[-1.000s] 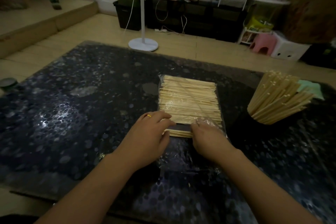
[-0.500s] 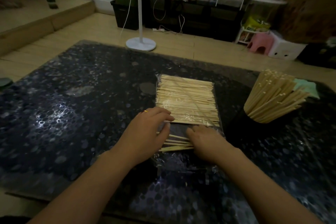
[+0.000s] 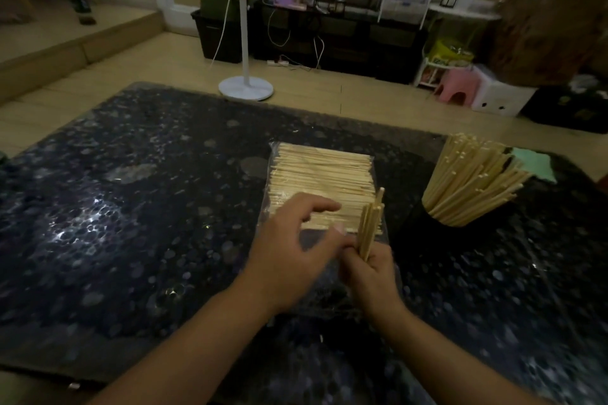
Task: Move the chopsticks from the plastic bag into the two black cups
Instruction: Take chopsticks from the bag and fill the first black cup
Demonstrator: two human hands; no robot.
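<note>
Head view: small bunch of chopsticks (image 3: 370, 223) now pulled out of plastic bag (image 3: 320, 187) and stood up, gripped in right hand (image 3: 371, 276), left hand (image 3: 292, 246) loose beside it, ready for black cup (image 3: 441, 227) on bench (image 3: 131, 207).

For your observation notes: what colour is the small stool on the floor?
Pink; the stool shows in the head view, far right.

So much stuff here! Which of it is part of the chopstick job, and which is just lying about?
Part of the job:
- plastic bag of chopsticks
- small bunch held upright in the right hand
- left hand, helping
- dark cup, already full of chopsticks

Just lying about:
- green cloth
- white fan stand
- pink stool
</note>
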